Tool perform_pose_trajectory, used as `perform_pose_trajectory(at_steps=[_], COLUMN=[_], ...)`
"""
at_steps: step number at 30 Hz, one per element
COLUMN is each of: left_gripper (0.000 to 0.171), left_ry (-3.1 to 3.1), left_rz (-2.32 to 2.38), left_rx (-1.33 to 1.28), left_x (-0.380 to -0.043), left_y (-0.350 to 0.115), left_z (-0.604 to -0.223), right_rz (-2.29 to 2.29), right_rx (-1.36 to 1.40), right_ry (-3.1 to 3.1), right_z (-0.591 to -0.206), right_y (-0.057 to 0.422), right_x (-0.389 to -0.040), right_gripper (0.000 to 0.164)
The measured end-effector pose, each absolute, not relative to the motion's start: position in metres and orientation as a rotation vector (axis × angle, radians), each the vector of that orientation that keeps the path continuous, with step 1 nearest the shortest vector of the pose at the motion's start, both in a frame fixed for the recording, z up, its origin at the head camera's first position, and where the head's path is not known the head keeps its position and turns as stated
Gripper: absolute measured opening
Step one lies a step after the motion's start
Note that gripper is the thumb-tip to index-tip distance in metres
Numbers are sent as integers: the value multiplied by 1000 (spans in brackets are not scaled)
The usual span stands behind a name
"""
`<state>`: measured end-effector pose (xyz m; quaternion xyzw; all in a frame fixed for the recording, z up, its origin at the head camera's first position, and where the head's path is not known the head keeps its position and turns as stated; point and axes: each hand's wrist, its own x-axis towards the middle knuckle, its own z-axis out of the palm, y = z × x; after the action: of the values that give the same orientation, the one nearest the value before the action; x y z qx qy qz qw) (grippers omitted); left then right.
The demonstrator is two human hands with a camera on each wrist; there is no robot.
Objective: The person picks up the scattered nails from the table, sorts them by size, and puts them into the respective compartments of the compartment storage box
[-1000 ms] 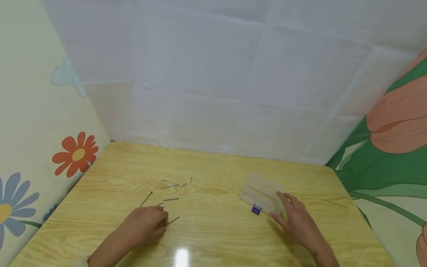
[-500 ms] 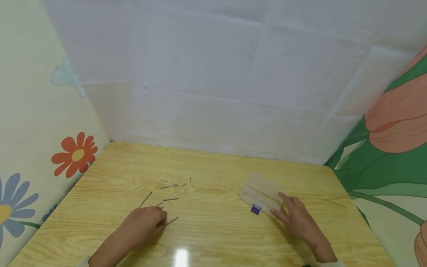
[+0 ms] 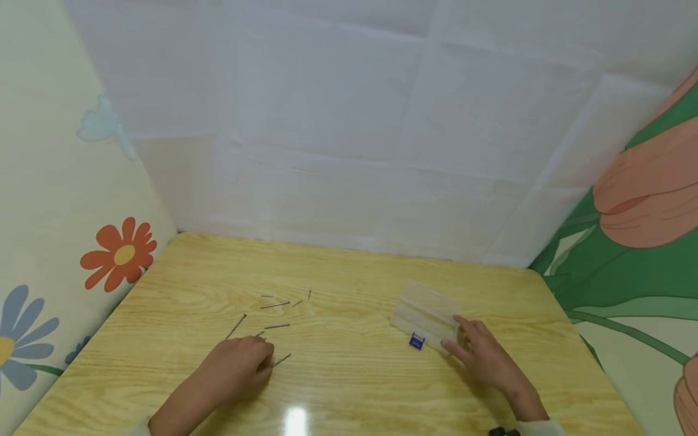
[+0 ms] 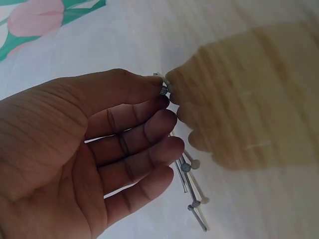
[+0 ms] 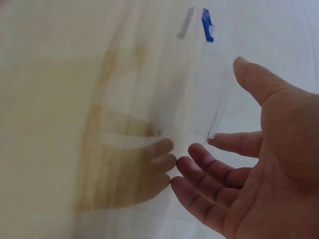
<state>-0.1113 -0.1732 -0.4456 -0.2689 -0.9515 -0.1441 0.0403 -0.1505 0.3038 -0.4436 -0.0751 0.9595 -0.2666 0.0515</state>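
Observation:
At the left of the table, my left hand [image 3: 238,365] pinches a nail [image 4: 163,90] by its head between thumb and index finger; its other fingers are loosely bent and rest at the tabletop. Several more nails [image 4: 194,203] lie beyond those fingertips in the left wrist view. On the right, my right hand [image 3: 486,358] has its thumb and fingers spread and relaxed at the near right corner of a clear, flat plastic case [image 3: 422,312]. A blue clasp [image 3: 417,341] sits at the case's near edge. The index fingertip meets the clear plastic [image 5: 212,135] in the right wrist view.
Loose nails of different lengths lie past my left hand, among them a long nail [image 3: 236,326] and another long nail [image 3: 275,304]. The glossy wooden tabletop [image 3: 349,375] ends at a white sheet [image 3: 327,121] behind, with flowered cloth [image 3: 643,254] at the sides.
Both hands keep nearly the same place and pose. The right index finger and thumb have shifted slightly at the case's corner. The whole head view has drifted a little.

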Motion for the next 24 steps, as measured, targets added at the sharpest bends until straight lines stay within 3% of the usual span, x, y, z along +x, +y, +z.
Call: perform_pose_trajectory(at_steps=[12, 24], left_gripper=[40, 32], left_ry=[-2884, -2938], left_rz=[-439, -461], left_rx=[-837, -849], left_x=[-117, -122], left_y=[-171, -168], left_z=[-447, -448], right_rz=[-819, -860], right_rx=[-272, -263], right_ry=[2923, 2902], right_z=[-444, -447], right_y=[303, 297], right_x=[-155, -156], right_gripper=[75, 75])
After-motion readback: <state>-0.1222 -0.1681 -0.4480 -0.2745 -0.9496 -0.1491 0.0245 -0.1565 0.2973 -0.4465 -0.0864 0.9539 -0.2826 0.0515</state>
